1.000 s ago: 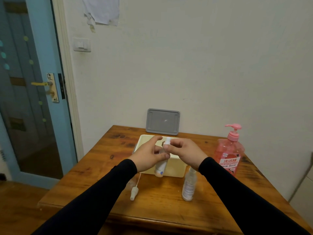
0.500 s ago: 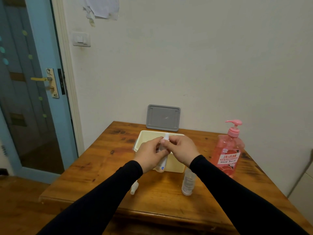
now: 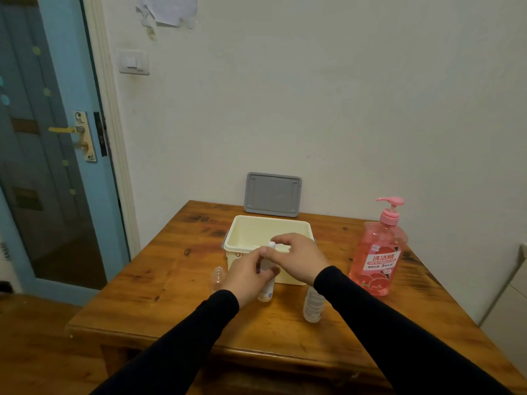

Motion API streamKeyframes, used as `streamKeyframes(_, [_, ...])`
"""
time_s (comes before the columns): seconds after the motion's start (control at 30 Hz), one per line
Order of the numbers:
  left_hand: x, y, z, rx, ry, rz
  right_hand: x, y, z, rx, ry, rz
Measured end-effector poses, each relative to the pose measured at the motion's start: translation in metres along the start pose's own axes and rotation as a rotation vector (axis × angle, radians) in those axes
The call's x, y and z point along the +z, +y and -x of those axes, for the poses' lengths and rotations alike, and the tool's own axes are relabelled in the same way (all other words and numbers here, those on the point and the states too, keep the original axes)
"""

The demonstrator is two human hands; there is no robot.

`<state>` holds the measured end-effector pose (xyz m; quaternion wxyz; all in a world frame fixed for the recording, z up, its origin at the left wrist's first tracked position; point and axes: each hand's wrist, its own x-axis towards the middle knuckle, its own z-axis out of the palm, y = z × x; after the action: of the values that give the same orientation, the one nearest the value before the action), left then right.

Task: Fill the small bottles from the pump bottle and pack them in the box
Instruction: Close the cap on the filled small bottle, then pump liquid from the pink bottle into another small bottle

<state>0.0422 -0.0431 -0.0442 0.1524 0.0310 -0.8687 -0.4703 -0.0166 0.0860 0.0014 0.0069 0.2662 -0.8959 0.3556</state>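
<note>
A: Nearest first. What stands at the near edge?

B: A small bottle [image 3: 313,306], capped and upright, on the table [image 3: 159,289] under the right forearm, touched by neither hand. Its fill is not readable.

A: And the hands?

B: Left hand [image 3: 247,273] is curled around the body of a second small bottle, the held bottle [image 3: 265,292], base low over the wood just in front of the box; whether it touches the table, cannot tell. Right hand [image 3: 299,259] has its fingers pinched on that bottle's white cap [image 3: 271,245]. Both are closed on the same item.

A: Step in hand?

B: Judged as working the cap, screwing it on or off. Direction cannot be told.

A: Anything left of that?

B: A clear open bottle [image 3: 218,277], no cap, just left of the left hand.

A: Farther back?

B: The cream box [image 3: 302,226], open, with no bottle visible in the part that shows. Pink pump bottle [image 3: 376,258] stands right of it, well apart from both hands. Grey lid [image 3: 272,195] leans against the far wall.

A: Next move calls for?

B: Steady left grip while the right turns the cap, keeping the bottle upright. If sealed, a short lift over the near wall into the box.
</note>
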Motion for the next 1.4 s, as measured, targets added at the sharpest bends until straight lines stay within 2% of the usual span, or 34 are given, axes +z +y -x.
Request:
streamKeyframes(0.2, [0.013,-0.018,0.007,-0.036,0.005,-0.04,-0.017,0.008,0.003,-0.138,0.035,0.229])
streamKeyframes(0.33, [0.021,-0.028,0.01,-0.043,-0.001,-0.039,-0.027,0.014,0.002,-0.155,0.015,0.327])
streamKeyframes(0.87, [0.012,-0.021,0.018,-0.014,-0.044,0.022,-0.033,0.044,0.006,-0.08,-0.015,0.356])
streamKeyframes(1.07, [-0.032,-0.023,0.009,0.037,0.194,-0.137,-0.038,0.051,0.001,-0.08,0.007,0.383])
streamKeyframes(1.2, [-0.057,-0.044,0.002,-0.093,0.275,-0.234,-0.039,0.052,-0.002,-0.051,0.004,0.378])
streamKeyframes(1.4, [-0.055,-0.069,0.005,-0.282,0.152,-0.256,-0.039,0.053,-0.004,-0.021,0.002,0.404])
